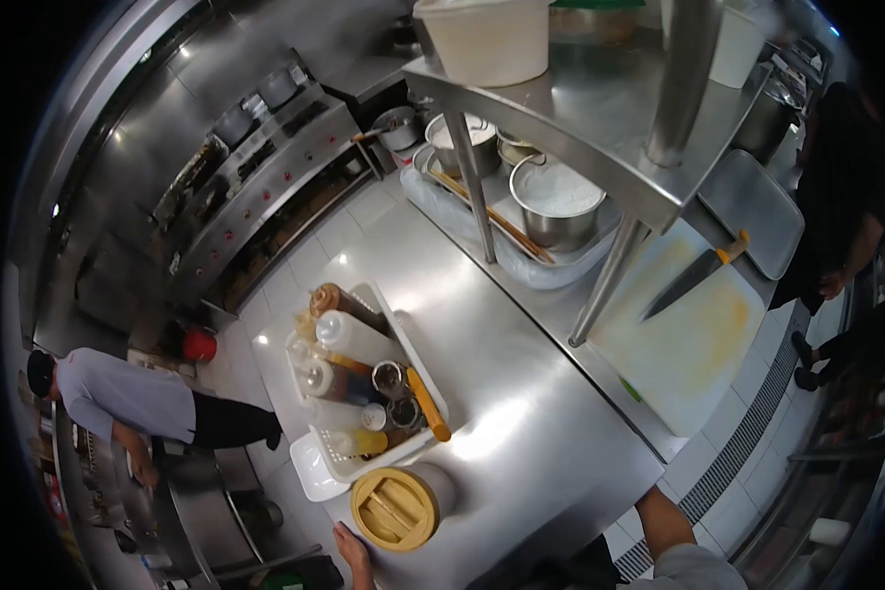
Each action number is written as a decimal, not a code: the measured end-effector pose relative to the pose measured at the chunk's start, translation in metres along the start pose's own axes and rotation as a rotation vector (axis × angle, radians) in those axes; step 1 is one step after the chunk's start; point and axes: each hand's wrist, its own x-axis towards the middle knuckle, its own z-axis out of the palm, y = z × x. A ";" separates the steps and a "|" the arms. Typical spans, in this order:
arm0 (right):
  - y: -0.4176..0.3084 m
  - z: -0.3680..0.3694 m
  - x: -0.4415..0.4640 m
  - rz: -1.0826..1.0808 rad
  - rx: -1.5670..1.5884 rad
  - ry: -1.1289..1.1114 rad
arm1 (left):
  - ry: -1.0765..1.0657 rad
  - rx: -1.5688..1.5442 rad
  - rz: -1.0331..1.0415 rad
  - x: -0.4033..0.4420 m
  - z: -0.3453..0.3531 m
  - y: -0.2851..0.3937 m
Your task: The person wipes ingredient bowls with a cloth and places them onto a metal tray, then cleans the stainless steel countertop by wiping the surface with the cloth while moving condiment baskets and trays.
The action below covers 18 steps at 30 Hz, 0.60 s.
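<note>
At the lower edge of the steel table (521,393), my left hand (354,556) shows in part, its visible fingers stretched out and holding nothing I can see. Close beside it stands a round tub with a yellow lid (395,508); I see a small gap between them. My right forearm (665,519) reaches up to the table's corner, and the fingers there are hidden. Above the tub, a white plastic basket (428,369) holds several squeeze bottles (359,339), small dark jars (388,379) and an orange-handled utensil (429,403).
A knife (698,278) lies on a stained white cutting board (678,344). Metal pots of white powder (558,192) stand in a tray under a steel shelf (580,118). A person in a white shirt (133,393) works at left; another in dark clothes (841,197) stands at right.
</note>
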 end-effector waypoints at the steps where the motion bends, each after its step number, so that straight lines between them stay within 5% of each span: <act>1: 0.001 -0.001 -0.002 0.011 -0.015 0.009 | 0.058 0.051 0.012 -0.006 0.001 0.005; 8: -0.038 -0.025 -0.068 0.337 -0.349 0.162 | 0.007 0.034 -0.019 -0.019 -0.004 0.030; 13: -0.143 0.010 -0.235 0.391 -0.362 -0.007 | -0.046 -0.045 -0.055 -0.005 0.003 -0.001; 16: -0.194 0.099 -0.318 -0.052 -0.198 -0.253 | -0.012 -0.167 0.008 -0.005 0.007 -0.019; 18: -0.215 0.172 -0.352 -0.487 -0.196 -0.332 | 0.099 0.021 0.068 -0.016 -0.008 0.020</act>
